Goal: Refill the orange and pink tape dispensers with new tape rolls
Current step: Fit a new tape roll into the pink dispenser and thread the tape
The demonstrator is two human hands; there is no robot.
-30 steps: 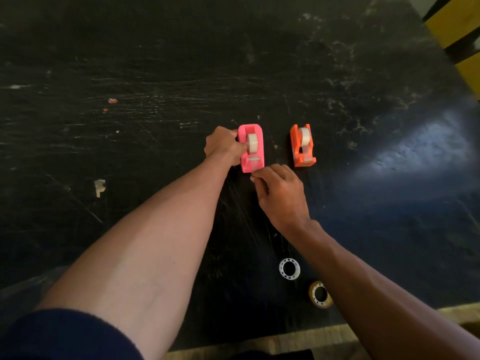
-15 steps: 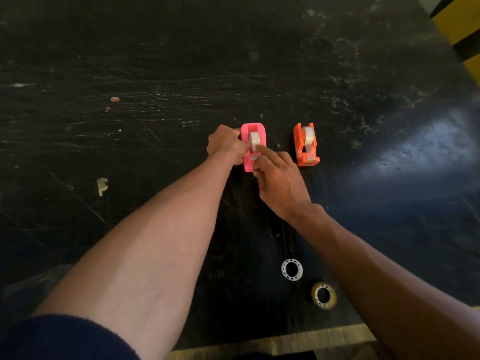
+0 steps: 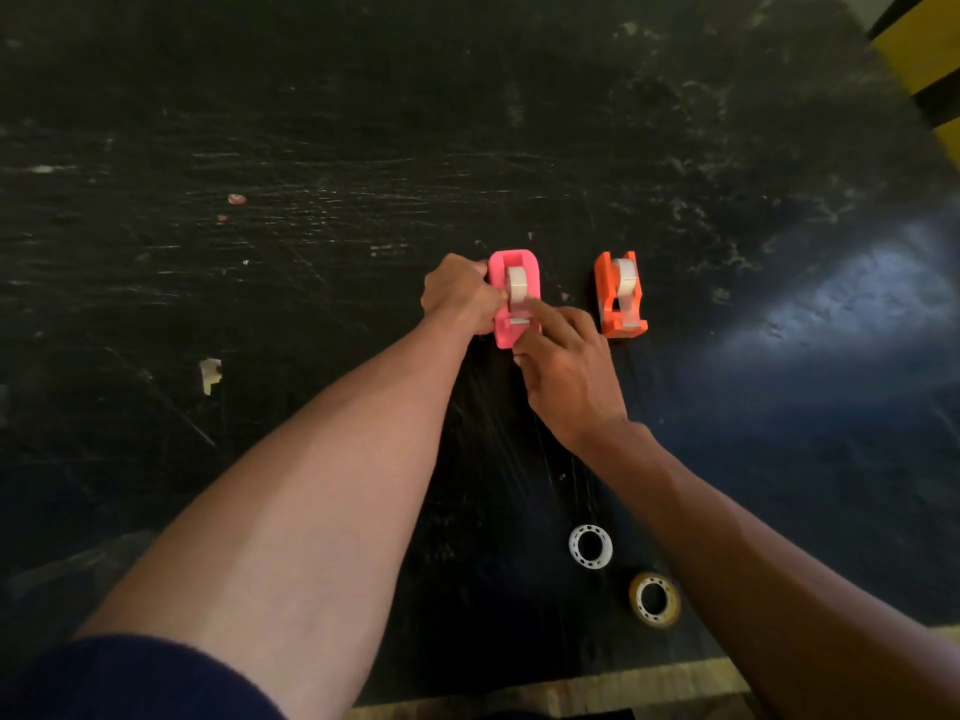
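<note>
The pink tape dispenser (image 3: 502, 324) stands on the black table with a white tape roll (image 3: 517, 285) seated in it. My left hand (image 3: 457, 296) grips the dispenser's left side. My right hand (image 3: 563, 363) rests at its near end, forefinger stretched onto the roll just above the cutter. To the right stands the orange tape dispenser (image 3: 618, 298), untouched, also with a white roll (image 3: 625, 275) in it.
Near the table's front edge lie a bare white plastic core (image 3: 590, 546) and a nearly spent yellowish tape roll (image 3: 654, 599). A paper scrap (image 3: 210, 374) sits at left. The wooden table edge (image 3: 571, 691) runs along the bottom; a yellow-black surface (image 3: 924, 49) is at top right.
My right hand moved up from below the pink dispenser onto it, its forefinger now on the roll. The left hand kept its hold.
</note>
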